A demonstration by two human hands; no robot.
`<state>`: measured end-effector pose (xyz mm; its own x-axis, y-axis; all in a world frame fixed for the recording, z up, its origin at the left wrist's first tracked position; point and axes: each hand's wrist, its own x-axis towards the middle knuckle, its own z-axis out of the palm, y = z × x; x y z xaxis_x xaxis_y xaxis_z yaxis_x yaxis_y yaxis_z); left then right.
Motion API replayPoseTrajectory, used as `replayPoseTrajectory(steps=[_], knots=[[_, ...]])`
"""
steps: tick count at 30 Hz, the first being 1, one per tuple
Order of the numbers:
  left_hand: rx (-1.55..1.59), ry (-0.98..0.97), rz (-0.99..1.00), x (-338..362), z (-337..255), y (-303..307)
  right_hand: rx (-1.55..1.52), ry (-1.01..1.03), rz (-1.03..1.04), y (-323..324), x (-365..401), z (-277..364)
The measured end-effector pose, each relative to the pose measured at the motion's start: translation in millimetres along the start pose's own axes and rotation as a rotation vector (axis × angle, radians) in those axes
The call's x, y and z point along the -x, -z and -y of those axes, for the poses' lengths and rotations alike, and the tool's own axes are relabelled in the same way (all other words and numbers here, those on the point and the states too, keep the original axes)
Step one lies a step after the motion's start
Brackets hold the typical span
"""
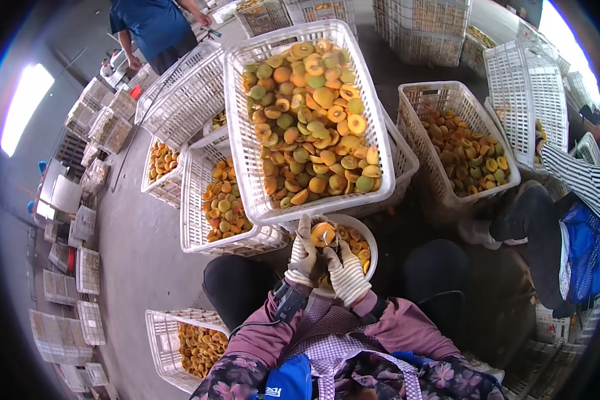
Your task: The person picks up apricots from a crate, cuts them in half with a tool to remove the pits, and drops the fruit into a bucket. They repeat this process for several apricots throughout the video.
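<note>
My left hand, in a striped work glove, has its fingers closed around an orange apricot half. Close against it, my right hand, also gloved, grips a small metal tool with a curved tip at the fruit's face. Most of the tool is hidden by the fingers. Under both hands stands a round white bucket with cut fruit inside. Just beyond it, a large white plastic crate is tilted toward me, full of green and orange apricot halves.
More fruit crates stand to the left and right. A crate of shrivelled-looking pieces sits near my left knee. One person in a blue shirt stands at back left; another person's striped sleeve shows at right.
</note>
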<state>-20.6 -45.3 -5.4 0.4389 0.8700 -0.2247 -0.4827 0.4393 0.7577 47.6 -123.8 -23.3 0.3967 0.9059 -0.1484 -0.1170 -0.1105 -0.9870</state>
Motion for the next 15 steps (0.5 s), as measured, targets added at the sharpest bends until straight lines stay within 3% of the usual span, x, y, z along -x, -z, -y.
replayPoseTrajectory(steps=[1, 4, 10, 12, 13, 15], knots=[[-0.006, 0.008, 0.004, 1.7, 1.2, -1.7, 0.158, 0.133, -0.053, -1.1, -2.0, -4.4], [-0.221, -0.154, -0.03, 8.2, -1.1, -9.2, 0.362, 0.054, -0.029, 0.3, 0.6, 10.0], [-0.28, 0.05, -0.052, 12.4, -13.4, -6.0, 0.513, -0.059, 0.051, -0.6, 4.4, 31.4], [-0.468, -0.188, 0.004, 10.6, -10.0, -2.5, 0.444, -0.062, 0.062, -3.7, 3.5, 19.3], [-0.475, -0.184, 0.009, 11.5, -10.7, -0.8, 0.379, -0.061, 0.078, -6.2, 3.0, 10.4], [-0.809, -0.318, 0.053, 13.9, -21.0, -6.0, 0.267, -0.02, 0.079, -13.0, 3.6, -4.9]])
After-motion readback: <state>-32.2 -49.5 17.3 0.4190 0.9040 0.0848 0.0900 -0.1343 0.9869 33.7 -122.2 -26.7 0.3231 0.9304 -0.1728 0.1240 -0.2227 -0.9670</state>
